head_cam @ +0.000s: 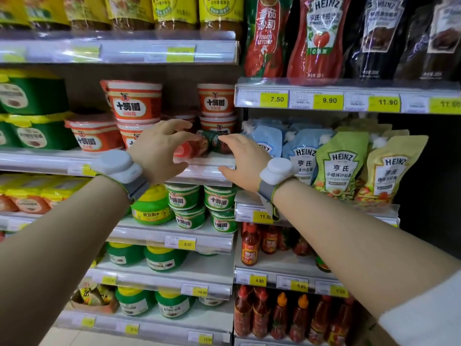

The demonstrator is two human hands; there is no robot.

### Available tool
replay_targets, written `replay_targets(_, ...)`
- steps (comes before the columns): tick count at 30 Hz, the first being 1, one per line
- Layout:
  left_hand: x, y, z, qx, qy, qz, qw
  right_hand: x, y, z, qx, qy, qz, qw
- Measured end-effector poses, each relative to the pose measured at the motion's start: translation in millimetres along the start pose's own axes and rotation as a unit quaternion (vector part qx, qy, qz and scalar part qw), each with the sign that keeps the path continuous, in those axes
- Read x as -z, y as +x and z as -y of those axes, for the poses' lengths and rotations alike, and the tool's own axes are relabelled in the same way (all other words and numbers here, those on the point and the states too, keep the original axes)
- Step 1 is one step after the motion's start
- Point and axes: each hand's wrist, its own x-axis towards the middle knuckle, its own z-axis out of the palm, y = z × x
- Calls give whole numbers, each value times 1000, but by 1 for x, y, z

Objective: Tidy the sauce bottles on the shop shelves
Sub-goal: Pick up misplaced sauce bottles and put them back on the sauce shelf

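While both wrists reach in: left hand (pixel 159 148) spread, fingers curving toward jar (pixel 197 146), not clamped; right hand (pixel 243 161) open, fingertips at its far end. Jar lying sideways on shelf edge (pixel 199 168), long axis left-right, between hands, before red tubs (pixel 136 102).

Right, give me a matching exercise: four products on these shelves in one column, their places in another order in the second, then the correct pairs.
Things:
1. Heinz ketchup pouch
2. lying sauce bottle
3. green Heinz salad dressing pouch
4. orange-capped chili sauce bottles

Places:
A. between the left hand and right hand
B. lowest shelf on the right
C. top right shelf, above the 9.90 tag
D. right middle shelf, beside the blue pouches

Pairs: 1-C, 2-A, 3-D, 4-B
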Motion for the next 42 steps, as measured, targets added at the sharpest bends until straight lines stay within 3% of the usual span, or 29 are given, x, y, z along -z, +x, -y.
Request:
replay_targets(19,-48,0,27,124,-116,-55,984,-56,54,12,-4,58,-10,998)
replay_targets(31,-57,2,15,124,-106,-89,983,-55,63,17,-3,-14,-38,999)
replay_targets(42,-31,0,2,104,-62,-96,988,-33,48,19,12,-3,-44,999)
